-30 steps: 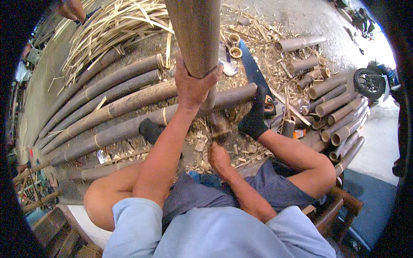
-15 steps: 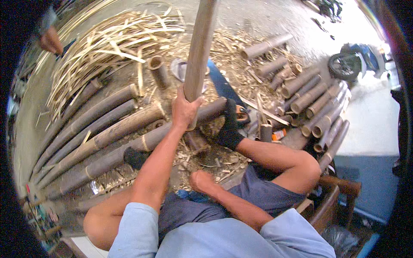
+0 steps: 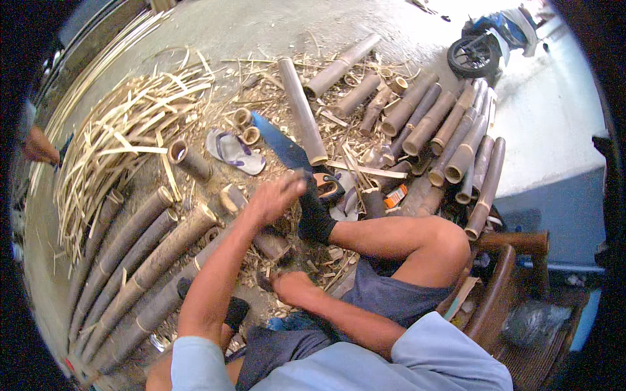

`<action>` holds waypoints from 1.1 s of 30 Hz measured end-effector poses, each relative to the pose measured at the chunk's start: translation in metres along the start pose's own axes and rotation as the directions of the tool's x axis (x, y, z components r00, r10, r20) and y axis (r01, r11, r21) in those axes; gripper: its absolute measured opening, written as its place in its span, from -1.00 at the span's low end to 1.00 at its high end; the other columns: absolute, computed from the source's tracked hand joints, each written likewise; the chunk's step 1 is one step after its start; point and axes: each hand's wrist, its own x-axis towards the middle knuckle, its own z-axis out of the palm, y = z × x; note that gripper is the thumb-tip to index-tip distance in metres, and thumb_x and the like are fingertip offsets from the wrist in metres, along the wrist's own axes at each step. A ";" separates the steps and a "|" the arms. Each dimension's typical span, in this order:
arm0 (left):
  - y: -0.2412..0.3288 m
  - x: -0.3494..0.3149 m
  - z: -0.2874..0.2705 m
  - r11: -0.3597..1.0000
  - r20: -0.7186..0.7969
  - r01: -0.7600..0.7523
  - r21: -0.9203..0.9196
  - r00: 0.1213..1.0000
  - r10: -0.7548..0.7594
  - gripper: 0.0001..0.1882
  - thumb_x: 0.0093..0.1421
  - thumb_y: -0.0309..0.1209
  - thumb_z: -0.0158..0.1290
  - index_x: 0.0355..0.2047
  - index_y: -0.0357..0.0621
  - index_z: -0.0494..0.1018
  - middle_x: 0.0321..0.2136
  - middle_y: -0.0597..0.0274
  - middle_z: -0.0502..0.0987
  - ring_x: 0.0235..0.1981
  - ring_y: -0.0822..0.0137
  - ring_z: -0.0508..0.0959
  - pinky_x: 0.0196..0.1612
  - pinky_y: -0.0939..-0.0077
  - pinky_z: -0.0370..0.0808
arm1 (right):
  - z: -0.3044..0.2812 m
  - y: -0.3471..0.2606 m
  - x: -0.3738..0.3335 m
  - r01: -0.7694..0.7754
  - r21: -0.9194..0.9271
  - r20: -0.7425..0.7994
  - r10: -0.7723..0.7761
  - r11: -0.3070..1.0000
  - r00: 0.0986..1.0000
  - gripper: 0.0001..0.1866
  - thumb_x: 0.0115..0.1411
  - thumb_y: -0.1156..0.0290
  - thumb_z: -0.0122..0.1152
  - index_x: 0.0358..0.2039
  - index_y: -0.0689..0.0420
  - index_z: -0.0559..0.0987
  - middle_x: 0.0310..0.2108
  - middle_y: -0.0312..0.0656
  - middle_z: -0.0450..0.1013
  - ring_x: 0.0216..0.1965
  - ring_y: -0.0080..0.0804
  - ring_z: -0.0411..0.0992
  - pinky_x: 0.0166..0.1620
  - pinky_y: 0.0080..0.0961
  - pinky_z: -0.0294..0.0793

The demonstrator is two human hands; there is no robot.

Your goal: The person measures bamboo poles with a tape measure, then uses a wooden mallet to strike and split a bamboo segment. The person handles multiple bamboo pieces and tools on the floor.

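My left hand [image 3: 270, 199] reaches forward over the bamboo, fingers stretched out and slightly blurred, holding nothing. Beyond it a brown bamboo tube [image 3: 301, 111] lies slanting among the shavings, its near end close to the handsaw's orange and black handle [image 3: 326, 186]. The saw's blue blade [image 3: 280, 138] points away to the left. My right hand [image 3: 293, 288] is low in front of my lap, closed, with a small dark thing at its fingers that I cannot make out. Between my feet sits a short bamboo block [image 3: 270, 244].
Long bamboo poles [image 3: 140, 280] lie at the left, below a heap of split strips [image 3: 124, 143]. Cut tubes [image 3: 430, 124] are piled at the right. A grey sandal [image 3: 235, 151], a motorcycle [image 3: 482, 52] and a brown chair [image 3: 495, 287] are around. Another person's hand [image 3: 40, 146] shows far left.
My left hand has let go of the bamboo tube it held upright; the tube now lies beyond it. My right hand has moved slightly left. The view has turned toward the right.
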 end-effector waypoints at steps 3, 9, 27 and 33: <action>-0.001 -0.062 0.026 0.982 0.418 0.082 -0.170 0.908 -0.003 -0.43 0.44 0.02 -0.27 0.22 -0.08 0.40 0.08 -0.11 0.53 0.10 0.01 0.54 0.19 0.13 0.41 | -0.032 0.020 -0.021 -0.011 0.014 -0.160 0.014 1.000 0.987 -0.69 0.16 0.34 0.11 -0.14 0.20 0.61 -0.32 0.07 0.62 -0.31 0.03 0.63 -0.32 0.04 0.61; 0.052 -0.139 0.061 0.977 0.264 -0.076 -0.198 0.956 0.128 -0.43 0.21 0.05 0.08 0.05 -0.11 0.48 -0.19 -0.14 0.63 -0.12 -0.14 0.63 -0.06 0.08 0.53 | -0.164 0.035 -0.120 -0.007 0.214 -0.088 0.027 0.977 0.996 -0.55 0.34 0.01 0.09 0.01 0.11 0.53 -0.27 0.11 0.58 -0.20 0.16 0.57 -0.12 0.03 0.55; -0.075 -0.032 -0.230 0.795 -0.884 -0.392 -0.462 0.135 -0.447 -0.61 0.27 -0.01 0.12 -0.52 0.00 0.38 -0.58 0.42 0.36 -0.50 0.51 0.34 -0.35 0.56 0.28 | -0.277 0.516 0.087 -0.405 -0.034 -0.584 0.310 0.914 0.750 -0.40 0.21 0.13 0.18 0.05 0.40 0.34 -0.21 0.44 0.46 -0.13 0.33 0.48 -0.07 0.07 0.46; -0.117 -0.010 -0.226 0.817 -0.876 -0.317 -0.481 0.209 -0.435 -0.56 0.30 0.09 0.04 -0.46 0.01 0.40 -0.55 0.39 0.38 -0.46 0.46 0.36 -0.29 0.49 0.32 | -0.261 0.554 0.156 -0.701 0.198 -0.588 0.655 0.685 0.475 -0.21 0.29 0.08 0.05 0.32 0.44 0.16 0.23 0.41 0.27 0.26 0.23 0.29 0.31 -0.10 0.26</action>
